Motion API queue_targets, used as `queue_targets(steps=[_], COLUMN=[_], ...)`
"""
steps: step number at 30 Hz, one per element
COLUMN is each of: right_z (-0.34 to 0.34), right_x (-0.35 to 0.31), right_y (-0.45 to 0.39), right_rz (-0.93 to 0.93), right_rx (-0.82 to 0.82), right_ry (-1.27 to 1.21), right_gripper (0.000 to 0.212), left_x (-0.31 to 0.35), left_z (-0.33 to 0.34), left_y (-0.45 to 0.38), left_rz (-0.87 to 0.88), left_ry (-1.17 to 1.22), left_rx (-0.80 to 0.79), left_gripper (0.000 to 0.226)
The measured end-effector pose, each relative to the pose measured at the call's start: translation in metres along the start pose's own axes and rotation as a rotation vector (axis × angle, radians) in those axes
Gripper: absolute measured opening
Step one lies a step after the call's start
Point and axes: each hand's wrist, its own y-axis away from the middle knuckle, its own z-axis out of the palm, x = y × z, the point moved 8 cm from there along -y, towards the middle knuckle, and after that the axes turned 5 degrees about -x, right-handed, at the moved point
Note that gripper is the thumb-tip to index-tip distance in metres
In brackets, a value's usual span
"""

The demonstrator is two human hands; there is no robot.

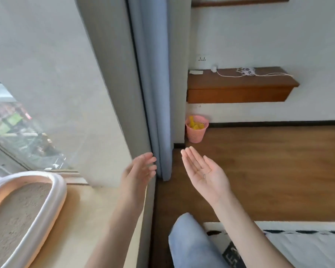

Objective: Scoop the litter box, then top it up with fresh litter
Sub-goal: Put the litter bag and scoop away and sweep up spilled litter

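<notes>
A person's two bare hands hang in mid-air, holding nothing. The left hand (138, 172) is blurred, fingers relaxed and loosely spread, just in front of the edge of a pale blue-grey curtain (153, 89). The right hand (203, 171) is palm up, fingers straight and close together, over a brown wood-plank floor (269, 171). No brand, label or readable writing shows anywhere.

Down and to the left of the left hand, well apart from it, sits the white, round-rimmed plastic litter box (55, 198), filled w/ grey-beige litter (12, 215), on a light tan sill (97, 225) under a large window (23, 117).

Beyond the right hand's fingertips, a pink mesh plastic wastebasket (196, 130) w/ yellow contents stands at the foot of a white wall. Above it, a brown wooden wall-mounted shelf (240, 88) carries a white charger and tangled cable. Below the hands, a knee in light blue denim (190, 240) and a white-and-black patterned rug (298, 246).
</notes>
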Motion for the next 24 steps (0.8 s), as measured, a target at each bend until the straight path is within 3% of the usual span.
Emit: queue_targets(steps=[5, 10, 13, 19, 24], right_z=[-0.010, -0.020, -0.029, -0.020, -0.005], right_x=[-0.047, -0.094, -0.128, -0.211, -0.285], right_y=[0.010, -0.029, -0.073, -0.181, -0.250], right_rz=[-0.095, -0.143, -0.156, -0.132, -0.093], right_rx=[0.017, 0.029, 0.048, 0.089, 0.138], right_ry=[-0.104, -0.145, -0.190, -0.216, -0.211], right_gripper=[0.043, 0.040, 0.040, 0.042, 0.043], left_x=[-0.027, -0.045, -0.050, -0.051, -0.061], left_z=[0.055, 0.099, 0.125, 0.203, 0.255], left_y=[-0.017, -0.070, -0.114, -0.228, -0.320], left_rz=[-0.226, -0.262, -0.133, 0.480, 0.462], left_ry=[0.147, 0.181, -0.191, -1.415, -1.529], left_rx=[-0.136, -0.243, -0.238, -0.427, -0.477], left_gripper=[0.037, 0.045, 0.040, 0.042, 0.049])
